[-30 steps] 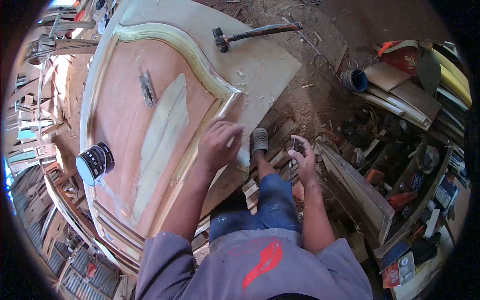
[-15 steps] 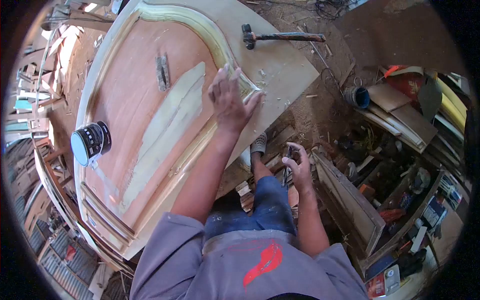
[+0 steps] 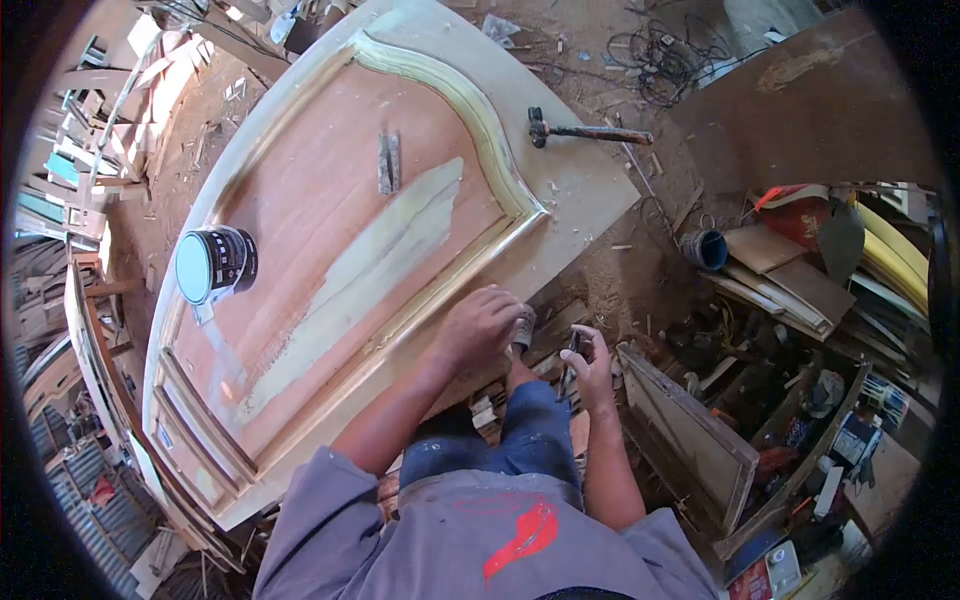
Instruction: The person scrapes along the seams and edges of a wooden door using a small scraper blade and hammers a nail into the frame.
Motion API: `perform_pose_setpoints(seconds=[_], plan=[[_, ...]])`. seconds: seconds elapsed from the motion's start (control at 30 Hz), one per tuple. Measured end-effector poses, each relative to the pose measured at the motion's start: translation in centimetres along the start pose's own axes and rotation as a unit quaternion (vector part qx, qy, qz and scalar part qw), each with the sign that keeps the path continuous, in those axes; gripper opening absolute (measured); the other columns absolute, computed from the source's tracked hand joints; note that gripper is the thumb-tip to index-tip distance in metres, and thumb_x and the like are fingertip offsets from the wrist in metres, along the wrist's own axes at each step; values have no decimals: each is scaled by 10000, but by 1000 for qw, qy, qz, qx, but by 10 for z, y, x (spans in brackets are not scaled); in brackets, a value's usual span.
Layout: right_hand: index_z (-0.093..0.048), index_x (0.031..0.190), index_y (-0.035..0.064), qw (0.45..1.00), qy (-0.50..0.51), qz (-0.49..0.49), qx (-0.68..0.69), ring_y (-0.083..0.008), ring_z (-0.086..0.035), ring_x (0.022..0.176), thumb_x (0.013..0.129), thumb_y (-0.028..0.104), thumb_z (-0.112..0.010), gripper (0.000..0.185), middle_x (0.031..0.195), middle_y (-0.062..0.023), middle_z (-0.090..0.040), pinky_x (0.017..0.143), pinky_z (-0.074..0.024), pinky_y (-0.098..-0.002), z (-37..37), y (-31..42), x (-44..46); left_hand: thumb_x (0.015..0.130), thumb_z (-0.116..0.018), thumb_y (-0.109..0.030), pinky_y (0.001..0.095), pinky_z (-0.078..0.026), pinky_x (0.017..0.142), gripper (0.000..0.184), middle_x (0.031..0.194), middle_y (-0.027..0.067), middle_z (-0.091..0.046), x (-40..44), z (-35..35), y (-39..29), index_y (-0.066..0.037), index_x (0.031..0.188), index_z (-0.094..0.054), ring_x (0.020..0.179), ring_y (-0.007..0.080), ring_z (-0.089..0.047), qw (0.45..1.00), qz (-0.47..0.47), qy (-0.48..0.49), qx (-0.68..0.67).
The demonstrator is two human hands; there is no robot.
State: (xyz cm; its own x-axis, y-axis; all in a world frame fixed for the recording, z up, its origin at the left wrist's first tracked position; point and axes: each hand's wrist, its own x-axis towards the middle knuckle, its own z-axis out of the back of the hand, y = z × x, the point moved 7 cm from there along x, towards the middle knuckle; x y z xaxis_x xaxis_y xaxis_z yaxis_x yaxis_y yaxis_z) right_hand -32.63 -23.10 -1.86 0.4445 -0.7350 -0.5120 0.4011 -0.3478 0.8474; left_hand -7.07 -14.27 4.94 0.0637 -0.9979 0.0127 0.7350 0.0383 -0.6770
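A large wooden panel (image 3: pixel 300 200) with curved raised moulding (image 3: pixel 480 120) lies at the left, a pale patch (image 3: pixel 390 240) across its pinkish face. My left hand (image 3: pixel 480 325) is closed over the panel's near edge, below the moulding's corner; whatever its fingers may hold is hidden. Off the panel, above my right thigh, my right hand (image 3: pixel 590 362) pinches a thin dark tool (image 3: pixel 572 352) pointing down. On the panel rest a small grey block (image 3: pixel 388 163), a black can with a light blue lid (image 3: pixel 215 265) and a hammer (image 3: pixel 590 132).
A blue-lined pot (image 3: pixel 705 248) stands on the ground at the right, beside stacked boards (image 3: pixel 780 270). A wooden box of tools and scraps (image 3: pixel 790 440) lies at the lower right. Cables (image 3: pixel 660 55) are tangled at the top. Wood pieces (image 3: pixel 60 190) fill the far left.
My left hand went from the lower moulding up to its corner with fingers spread, then came back to the near edge and closed. The view shifted; my right hand still holds the tool.
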Motion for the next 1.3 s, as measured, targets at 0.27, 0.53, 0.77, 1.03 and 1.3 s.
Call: perform_pose_setpoints(seconds=[0.27, 0.53, 0.77, 1.03, 1.3], plan=[[-673, 1141, 31, 916, -53, -72, 390, -213, -772, 765, 1100, 218, -719, 197, 986, -89, -784, 746, -681, -377, -45, 51, 23, 983, -796, -237, 464, -554, 1107, 407, 1319, 185, -739, -34, 61, 31, -36, 1327, -717, 1282, 368, -694, 967, 111, -199, 116], [-675, 1263, 83, 938, 4, -64, 339, -207, -755, 857, 1092, 164, -707, 192, 1061, -96, -780, 775, -629, -393, -140, 32, 46, 1050, -785, -268, 326, -586, 770, 311, 935, 85, -798, 31, -1, 49, 17, 1169, -754, 830, 141, -728, 888, 264, -154, -343], [-521, 1539, 11, 926, -171, 283, -182, -421, -590, 1334, 905, 262, -800, 736, 1458, -239, -616, 1153, -443, -542, -137, 114, 33, 1050, -720, -182, 457, -569, 704, 182, 835, 224, -746, 51, 41, 47, -3, 1024, -734, 744, 364, -751, 950, 229, -149, -149], [-440, 1642, 36, 816, -437, 201, -320, -521, -459, 1495, 1076, 327, -623, 662, 1579, -312, -529, 1257, -320, -607, -88, 119, 127, 1099, -697, -296, 530, -523, 680, 300, 825, 236, -698, 69, 38, 78, -26, 978, -650, 765, 447, -698, 977, 195, -84, -10], [-400, 1674, 81, 854, -426, 142, -262, -541, -490, 1417, 1049, 335, -638, 716, 1465, -337, -571, 1233, -304, -684, -86, 99, 150, 1086, -726, -213, 423, -588, 760, 206, 912, 199, -770, 95, 34, 70, -17, 1111, -784, 818, 331, -774, 963, 136, -225, -61]])
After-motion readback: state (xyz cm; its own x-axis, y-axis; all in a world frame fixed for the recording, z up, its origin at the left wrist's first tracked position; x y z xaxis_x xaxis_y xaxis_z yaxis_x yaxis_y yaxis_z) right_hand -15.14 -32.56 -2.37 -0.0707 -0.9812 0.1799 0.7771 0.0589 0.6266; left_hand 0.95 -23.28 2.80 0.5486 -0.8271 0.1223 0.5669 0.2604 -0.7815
